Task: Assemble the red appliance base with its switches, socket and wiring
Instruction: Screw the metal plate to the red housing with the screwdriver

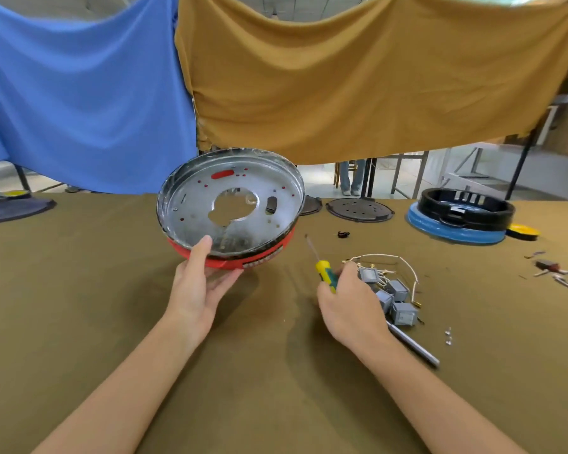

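Base (230,204) tilted mid-frame, left hand (197,283) gripping its near rim; right hand (351,306) holding screwdriver (325,273), touching switches (397,299) lower right.

Both bare forearms reach forward over the table (79,306). The left hand (197,286) grips the near rim of the red base (230,262), thumb pressed on the inner edge, fingers spread beneath, tilting it up off the table. To the right of the base, the right hand (348,306) is knuckles-up, fingers curled round the screwdriver (325,273) handle.
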{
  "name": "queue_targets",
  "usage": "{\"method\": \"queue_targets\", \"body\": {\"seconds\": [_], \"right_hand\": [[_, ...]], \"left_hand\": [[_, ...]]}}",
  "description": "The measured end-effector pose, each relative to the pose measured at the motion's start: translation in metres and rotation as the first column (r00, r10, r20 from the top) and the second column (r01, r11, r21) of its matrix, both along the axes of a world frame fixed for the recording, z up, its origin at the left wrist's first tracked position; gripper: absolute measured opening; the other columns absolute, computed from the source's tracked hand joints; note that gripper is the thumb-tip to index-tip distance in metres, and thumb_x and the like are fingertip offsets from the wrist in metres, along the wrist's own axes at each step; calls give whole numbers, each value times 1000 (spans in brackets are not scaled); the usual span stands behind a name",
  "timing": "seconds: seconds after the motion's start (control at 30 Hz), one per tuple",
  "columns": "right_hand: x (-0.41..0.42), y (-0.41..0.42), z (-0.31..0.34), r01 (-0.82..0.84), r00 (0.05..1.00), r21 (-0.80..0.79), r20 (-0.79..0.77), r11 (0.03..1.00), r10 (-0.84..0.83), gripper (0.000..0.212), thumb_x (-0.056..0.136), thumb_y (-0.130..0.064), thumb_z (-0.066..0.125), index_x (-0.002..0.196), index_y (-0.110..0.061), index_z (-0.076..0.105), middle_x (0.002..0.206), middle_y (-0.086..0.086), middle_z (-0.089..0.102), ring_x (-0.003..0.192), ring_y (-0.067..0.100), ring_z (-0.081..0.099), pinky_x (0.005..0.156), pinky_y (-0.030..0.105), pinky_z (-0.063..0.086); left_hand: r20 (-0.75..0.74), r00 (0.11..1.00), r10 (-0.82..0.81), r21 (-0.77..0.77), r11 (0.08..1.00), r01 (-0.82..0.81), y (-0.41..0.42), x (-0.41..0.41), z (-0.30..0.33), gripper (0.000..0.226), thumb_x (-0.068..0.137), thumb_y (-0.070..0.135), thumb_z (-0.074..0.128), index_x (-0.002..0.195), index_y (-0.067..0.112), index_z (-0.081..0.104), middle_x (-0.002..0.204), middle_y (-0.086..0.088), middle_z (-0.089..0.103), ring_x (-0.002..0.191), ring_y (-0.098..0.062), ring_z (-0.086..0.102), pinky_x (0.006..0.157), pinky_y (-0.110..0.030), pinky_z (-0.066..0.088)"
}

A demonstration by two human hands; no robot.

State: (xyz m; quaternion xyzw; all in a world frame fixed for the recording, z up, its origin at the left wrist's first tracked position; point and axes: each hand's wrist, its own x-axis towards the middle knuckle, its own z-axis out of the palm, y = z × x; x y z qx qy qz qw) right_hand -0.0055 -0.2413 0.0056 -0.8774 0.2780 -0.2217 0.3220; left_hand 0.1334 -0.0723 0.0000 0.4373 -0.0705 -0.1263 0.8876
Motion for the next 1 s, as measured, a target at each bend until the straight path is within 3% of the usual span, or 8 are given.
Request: {"method": "queue_targets", "body": {"seconds": [0.1,0.2,0.33,0.4,0.47,0.53,0.8,1.0], "right_hand": [[-1,5,-6,6,990,-284,-135,959,-46,16,99,-27,41,107,-14,36,100,9,59,90,35,62,65,36,38],[-4,9,-8,-21,977,-403,-202,915,-67,28,100,-39,41,115,-17,38,111,8,50,92,32,63,63,34,39],[-13,3,1,-115,967,-242,-248,963,53,33,97,-48,42,106,-16,42,105,7,52,95,33,58,71,38,42],[-19,-16,13,-110,974,-114,-208,987,85,25,97,-37,43,105,-14,49,103,6,57,96,30,57,76,38,45],[-29,-42,31,-86,976,-77,-209,993,68,18,94,-25,45,102,-15,57,97,4,64,88,24,59,69,32,46],[-42,-65,48,-119,945,-102,-315,988,81,15,92,-17,50,99,-15,63,93,2,65,82,17,60,60,28,45],[-88,-105,62,-232,675,-199,-738,952,10,15,78,-16,77,92,-14,70,85,6,74,69,16,68,68,30,57],[-98,-103,48,-188,736,-241,-676,952,-26,9,81,-5,71,89,-10,73,85,6,74,78,20,72,77,37,62]], "left_hand": [[14,1000,-24,31,999,23,1,-1,-2,49,92,36,69,132,13,54,124,-11,69,106,-23,71,88,-37,60],[-12,999,-45,35,998,45,-1,-4,-3,49,91,31,70,132,10,55,125,-14,68,106,-26,71,82,-35,61],[-35,995,-90,23,996,91,-1,-7,-5,48,91,24,70,132,3,56,125,-18,66,108,-30,70,74,-31,61],[-27,991,-130,11,991,130,-2,-7,-5,48,91,21,69,132,2,56,128,-20,65,112,-33,67,75,-30,61],[-12,984,-178,0,984,178,-3,-7,-5,47,91,19,68,132,0,56,128,-20,65,115,-34,66,77,-30,60],[12,973,-232,-3,973,233,-5,-8,-5,46,90,18,66,132,-1,57,128,-18,66,116,-35,65,81,-31,60],[125,933,-337,12,941,338,-5,-12,-7,57,86,12,63,137,-8,48,135,-18,61,128,-31,57,90,-40,58],[150,921,-359,17,932,361,-4,-17,-7,60,86,6,61,141,-8,42,136,-18,60,122,-30,61,97,-44,54]]}}
